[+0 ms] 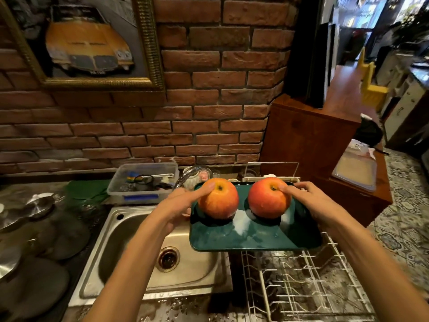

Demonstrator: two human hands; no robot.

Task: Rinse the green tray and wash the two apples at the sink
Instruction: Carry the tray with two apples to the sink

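A dark green tray (253, 238) is held level above the right edge of the steel sink (130, 231) and the dish rack. Two red-orange apples stand on it, the left apple (218, 201) and the right apple (268, 199). My left hand (178, 205) grips the tray's left edge, with its thumb pressed on top of the left apple. My right hand (311, 201) grips the right edge, thumb on top of the right apple. The tray's surface looks wet and shiny. The faucet (185, 176) curves up just behind the tray's left corner.
A white wire dish rack (301, 284) lies under the tray at the right. A clear plastic tub (144, 180) of scrubbers sits behind the sink. Pot lids (34, 210) and dark pans are at the left. A wooden cabinet (325, 140) stands at the right, against the brick wall.
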